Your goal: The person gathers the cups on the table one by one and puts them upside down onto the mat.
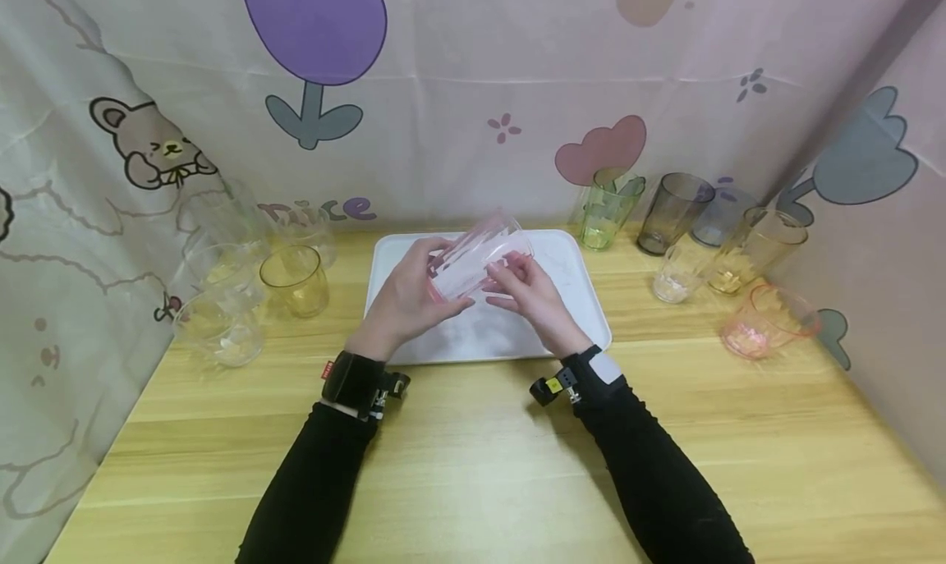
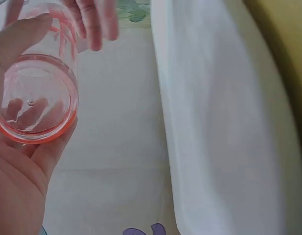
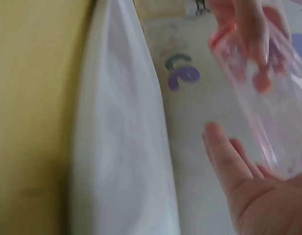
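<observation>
A pink-tinted clear drinking glass (image 1: 469, 268) is tilted above the white tray, its base toward the lower left and its mouth toward the upper right. My left hand (image 1: 402, 297) grips it near the base. In the left wrist view the thick reddish base of the glass (image 2: 40, 105) faces the camera, with the left thumb (image 2: 26, 36) along its side. At the mouth end is my right hand (image 1: 535, 297), its fingers fairly straight. The right wrist view shows that hand (image 3: 258, 196) close beside the glass (image 3: 283, 112); whether it touches is unclear.
Below the hands lies the white tray (image 1: 473, 346) on a wooden table (image 1: 458, 457). Clear glasses and an amber glass (image 1: 296, 283) stand at the left. Green (image 1: 608, 211), dark grey (image 1: 672, 215), amber, clear and pink glasses (image 1: 764, 322) stand right. A printed curtain hangs behind.
</observation>
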Motion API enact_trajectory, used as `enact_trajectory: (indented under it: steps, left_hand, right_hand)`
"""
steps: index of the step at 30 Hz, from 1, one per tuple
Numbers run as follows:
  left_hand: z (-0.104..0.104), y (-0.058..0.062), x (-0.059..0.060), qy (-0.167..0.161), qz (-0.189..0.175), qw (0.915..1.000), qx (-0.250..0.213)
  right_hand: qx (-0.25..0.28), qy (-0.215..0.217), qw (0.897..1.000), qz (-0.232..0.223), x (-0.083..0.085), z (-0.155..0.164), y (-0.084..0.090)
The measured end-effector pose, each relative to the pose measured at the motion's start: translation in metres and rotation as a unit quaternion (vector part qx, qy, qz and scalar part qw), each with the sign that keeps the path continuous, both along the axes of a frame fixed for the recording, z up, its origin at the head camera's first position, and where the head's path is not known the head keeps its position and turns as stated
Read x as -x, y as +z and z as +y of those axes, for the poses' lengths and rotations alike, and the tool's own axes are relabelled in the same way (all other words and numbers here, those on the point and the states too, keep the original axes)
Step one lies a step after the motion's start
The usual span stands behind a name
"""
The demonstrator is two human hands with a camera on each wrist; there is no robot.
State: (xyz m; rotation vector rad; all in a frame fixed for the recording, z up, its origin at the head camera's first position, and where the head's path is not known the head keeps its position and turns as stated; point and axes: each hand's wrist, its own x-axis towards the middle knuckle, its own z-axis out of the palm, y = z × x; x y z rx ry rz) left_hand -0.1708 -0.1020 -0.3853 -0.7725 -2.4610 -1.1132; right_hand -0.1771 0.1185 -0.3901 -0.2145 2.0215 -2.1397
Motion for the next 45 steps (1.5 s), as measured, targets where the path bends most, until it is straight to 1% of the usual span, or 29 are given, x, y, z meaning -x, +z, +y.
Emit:
enact_trajectory:
  steps: [4, 7, 9, 11, 12, 15, 16, 18, 21, 24, 27, 29, 32, 36, 41, 45]
  left_hand:
    - [-0.001, 0.006, 0.001, 0.006, 0.043, 0.9989, -0.019]
    - [-0.004, 0.01, 0.003, 0.026, 0.078, 0.9961, -0.034]
    - [-0.006, 0.013, 0.006, 0.038, 0.095, 0.9935, -0.05]
    - [-0.008, 0.016, 0.009, 0.053, 0.102, 0.9914, -0.062]
    - [-0.009, 0.017, 0.01, 0.062, 0.103, 0.9905, -0.066]
    - [-0.011, 0.023, 0.016, 0.099, 0.09, 0.9877, -0.08]
    - [-0.012, 0.025, 0.018, 0.112, 0.083, 0.9865, -0.085]
    - [-0.014, 0.029, 0.023, 0.138, 0.069, 0.983, -0.1]
    - [-0.016, 0.035, 0.031, 0.171, 0.044, 0.9753, -0.133]
    - [-0.018, 0.039, 0.039, 0.203, 0.021, 0.9665, -0.156]
    - [-0.02, 0.04, 0.047, 0.225, 0.001, 0.9607, -0.163]
    - [-0.022, 0.039, 0.052, 0.234, -0.006, 0.959, -0.159]
    - [-0.024, 0.037, 0.061, 0.239, -0.013, 0.9592, -0.15]
    - [-0.029, 0.032, 0.072, 0.248, -0.026, 0.9576, -0.144]
    - [-0.037, 0.026, 0.083, 0.257, -0.048, 0.9574, -0.123]
    - [-0.04, 0.02, 0.09, 0.257, -0.082, 0.957, -0.107]
  right_hand:
    - [-0.064, 0.019, 0.997, 0.03, 0.006, 0.018, 0.009]
    - [-0.107, 0.009, 0.993, 0.052, 0.01, 0.036, 0.014]
    - [-0.154, -0.004, 0.985, 0.072, 0.011, 0.05, 0.016]
    - [-0.212, -0.023, 0.973, 0.092, 0.013, 0.065, 0.016]
    - [-0.241, -0.031, 0.965, 0.102, 0.013, 0.072, 0.016]
    - [-0.321, -0.051, 0.939, 0.116, 0.015, 0.092, 0.015]
    - [-0.338, -0.056, 0.932, 0.117, 0.016, 0.098, 0.014]
    - [-0.366, -0.062, 0.921, 0.116, 0.018, 0.107, 0.013]
    - [-0.405, -0.066, 0.906, 0.107, 0.02, 0.118, 0.012]
    - [-0.44, -0.059, 0.891, 0.092, 0.022, 0.126, 0.01]
    - [-0.476, -0.042, 0.876, 0.069, 0.024, 0.133, 0.007]
    - [-0.498, -0.03, 0.865, 0.054, 0.024, 0.136, 0.004]
    - [-0.524, -0.018, 0.85, 0.043, 0.026, 0.139, 0.001]
    - [-0.542, -0.015, 0.839, 0.042, 0.029, 0.142, -0.004]
    - [-0.552, -0.01, 0.833, 0.044, 0.031, 0.14, -0.009]
    - [-0.557, -0.006, 0.829, 0.059, 0.032, 0.139, -0.011]
